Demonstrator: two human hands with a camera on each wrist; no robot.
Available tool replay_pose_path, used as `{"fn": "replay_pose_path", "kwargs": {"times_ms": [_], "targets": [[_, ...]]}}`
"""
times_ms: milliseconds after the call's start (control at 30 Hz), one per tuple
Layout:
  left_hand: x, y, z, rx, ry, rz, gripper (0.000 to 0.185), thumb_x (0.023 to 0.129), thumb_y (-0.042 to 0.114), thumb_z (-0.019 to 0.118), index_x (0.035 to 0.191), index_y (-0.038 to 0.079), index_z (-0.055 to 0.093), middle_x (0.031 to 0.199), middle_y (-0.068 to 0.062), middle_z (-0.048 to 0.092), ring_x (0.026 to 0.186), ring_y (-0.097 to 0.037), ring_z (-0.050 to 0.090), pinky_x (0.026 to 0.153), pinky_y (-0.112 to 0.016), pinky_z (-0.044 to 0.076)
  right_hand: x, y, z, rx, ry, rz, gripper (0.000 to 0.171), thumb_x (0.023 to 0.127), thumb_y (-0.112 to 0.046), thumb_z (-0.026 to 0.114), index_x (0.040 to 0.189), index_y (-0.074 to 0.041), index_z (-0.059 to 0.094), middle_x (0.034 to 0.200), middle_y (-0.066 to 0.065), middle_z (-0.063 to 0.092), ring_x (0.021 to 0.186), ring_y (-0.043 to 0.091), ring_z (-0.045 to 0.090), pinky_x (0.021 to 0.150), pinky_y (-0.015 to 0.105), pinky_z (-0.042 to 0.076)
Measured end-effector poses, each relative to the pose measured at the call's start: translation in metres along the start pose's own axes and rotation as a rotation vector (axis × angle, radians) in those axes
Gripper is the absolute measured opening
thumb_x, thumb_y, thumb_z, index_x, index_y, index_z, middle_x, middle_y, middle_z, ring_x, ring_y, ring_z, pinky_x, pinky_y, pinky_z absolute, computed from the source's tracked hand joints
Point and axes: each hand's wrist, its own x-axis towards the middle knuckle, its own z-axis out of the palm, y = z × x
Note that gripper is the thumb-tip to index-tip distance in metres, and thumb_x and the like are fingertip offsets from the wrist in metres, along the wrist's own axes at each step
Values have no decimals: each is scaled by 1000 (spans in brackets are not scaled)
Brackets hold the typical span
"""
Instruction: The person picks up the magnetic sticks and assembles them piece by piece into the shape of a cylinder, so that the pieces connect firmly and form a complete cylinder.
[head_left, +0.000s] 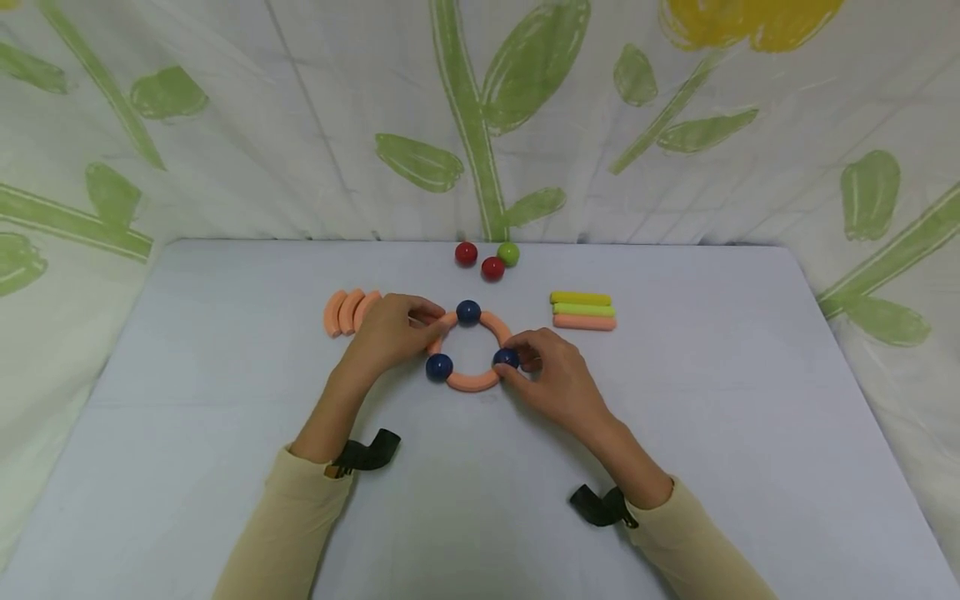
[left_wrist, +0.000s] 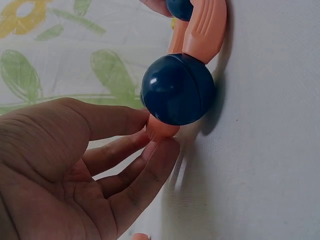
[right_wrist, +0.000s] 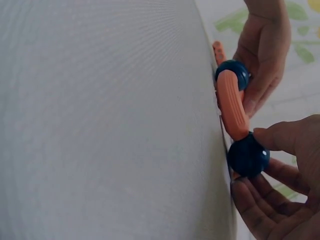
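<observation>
Three dark blue balls and three curved orange rods form a closed ring on the table. My left hand (head_left: 393, 329) pinches the left curved rod (left_wrist: 161, 129) between thumb and fingers, just beyond the lower-left blue ball (head_left: 439, 367). On the ring's right side, my right hand (head_left: 558, 375) holds another blue ball (right_wrist: 248, 156) with thumb and fingertips. The third blue ball (head_left: 468, 312) sits at the far side, touched by neither hand. Along the near side runs the bottom curved rod (head_left: 472, 382), joining two of the balls.
Several loose curved orange rods (head_left: 347, 313) lie beside my left hand, partly hidden by it. Right of the ring is a row of straight rods, yellow (head_left: 581, 297), yellow-green (head_left: 583, 310) and orange (head_left: 585, 322). Two red balls (head_left: 466, 254) and a green ball (head_left: 508, 254) rest near the table's back edge.
</observation>
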Motion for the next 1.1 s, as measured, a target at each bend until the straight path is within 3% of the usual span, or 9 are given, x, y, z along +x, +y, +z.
{"fn": "replay_pose_path", "kwargs": {"times_ms": [200, 600, 900, 1100], "targets": [[2, 0, 0, 16, -33, -24, 41, 102, 41, 68, 129, 10, 75, 121, -10, 78, 111, -27, 72, 93, -42, 58, 1, 1, 0, -3, -3, 1, 29, 94, -22, 82, 118, -8, 73, 105, 6, 72, 91, 17, 68, 84, 33, 63], [2, -2, -2, 35, -73, 0, 37, 102, 32, 69, 132, 12, 72, 122, -15, 76, 107, -28, 70, 84, -35, 55, 0, 0, -1, -6, -11, 16, 29, 94, -22, 82, 118, -8, 73, 107, 7, 73, 92, 17, 69, 85, 34, 64], [1, -2, -1, 51, -65, 7, 38, 102, 39, 68, 127, 11, 74, 118, -12, 77, 102, -26, 71, 80, -33, 55, 1, 1, -1, 3, -14, 10, 42, 96, -20, 80, 133, -5, 68, 128, 12, 74, 108, 24, 75, 91, 39, 64], [1, -2, -1, 43, -65, -4, 36, 102, 37, 69, 127, 11, 74, 117, -12, 77, 101, -25, 71, 79, -31, 54, 1, 3, 1, 15, -7, -13, 41, 96, -17, 80, 133, -2, 70, 128, 13, 76, 108, 25, 76, 91, 41, 64]]}}
